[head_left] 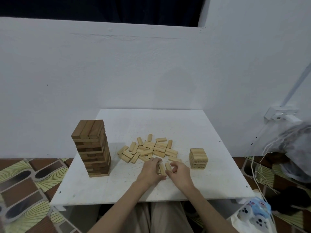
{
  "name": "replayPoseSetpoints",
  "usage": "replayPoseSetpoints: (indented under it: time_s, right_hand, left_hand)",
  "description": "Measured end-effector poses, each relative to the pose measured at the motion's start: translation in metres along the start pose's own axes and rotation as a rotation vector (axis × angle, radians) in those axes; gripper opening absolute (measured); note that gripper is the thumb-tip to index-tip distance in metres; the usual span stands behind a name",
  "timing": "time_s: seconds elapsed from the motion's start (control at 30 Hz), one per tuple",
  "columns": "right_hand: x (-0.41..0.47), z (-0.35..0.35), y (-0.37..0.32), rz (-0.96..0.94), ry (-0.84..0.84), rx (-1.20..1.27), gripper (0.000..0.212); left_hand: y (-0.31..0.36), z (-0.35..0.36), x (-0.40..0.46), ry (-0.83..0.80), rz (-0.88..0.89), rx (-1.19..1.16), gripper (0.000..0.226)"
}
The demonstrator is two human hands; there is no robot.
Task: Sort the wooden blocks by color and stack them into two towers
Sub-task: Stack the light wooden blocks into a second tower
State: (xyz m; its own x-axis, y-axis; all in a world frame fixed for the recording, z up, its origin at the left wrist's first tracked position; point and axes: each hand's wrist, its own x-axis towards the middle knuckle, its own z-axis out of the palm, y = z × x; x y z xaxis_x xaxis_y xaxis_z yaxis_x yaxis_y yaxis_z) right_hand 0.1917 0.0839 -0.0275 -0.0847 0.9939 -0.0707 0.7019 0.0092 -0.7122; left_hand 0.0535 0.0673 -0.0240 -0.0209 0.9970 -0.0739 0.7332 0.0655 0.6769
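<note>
On my far left, the dark tower (pixel 92 148) of brown wooden blocks stands upright near the left edge of the white worktop (pixel 168 121), tall and slightly uneven in its layers. To its right, in the middle of the worktop, I see the loose pile of pale blocks (pixel 149 149) scattered flat, many touching or overlapping one another. Just in front of that pile my left hand (pixel 150 172) has its grip curled round a pale block (pixel 161 169), fingers over the top, thumb below. Right beside it my right hand (pixel 179 173) pinches a second pale block (pixel 168 166) between thumb and curled fingers; the two held blocks lie side by side, almost touching. Further right, well apart from the pile, the short pale tower (pixel 198 158) stands squarely on the worktop. Beyond the worktop's right edge I see white cords (pixel 259 174) and a patterned bag (pixel 254 214) on the floor.
</note>
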Motion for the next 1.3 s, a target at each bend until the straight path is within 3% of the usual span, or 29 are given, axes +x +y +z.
replayPoseSetpoints:
  time_s: [0.3, 0.67, 0.97, 1.3]
  right_hand:
    - [0.003, -0.003, 0.001, 0.089, -0.124, 0.072, 0.044]
    - [0.004, -0.003, -0.011, 0.049, -0.227, 0.115, 0.047]
    - [0.018, -0.019, -0.014, -0.073, -0.444, -0.063, 0.087]
    - [0.03, -0.02, -0.019, -0.123, -0.512, -0.163, 0.074]
  left_hand:
    - [-0.002, -0.007, -0.002, -0.008, -0.016, -0.09, 0.071]
    - [-0.01, -0.018, -0.006, -0.027, -0.039, -0.115, 0.073]
    - [-0.014, -0.033, -0.003, -0.113, -0.057, -0.126, 0.091]
    - [-0.015, -0.029, 0.002, -0.126, -0.057, -0.154, 0.086]
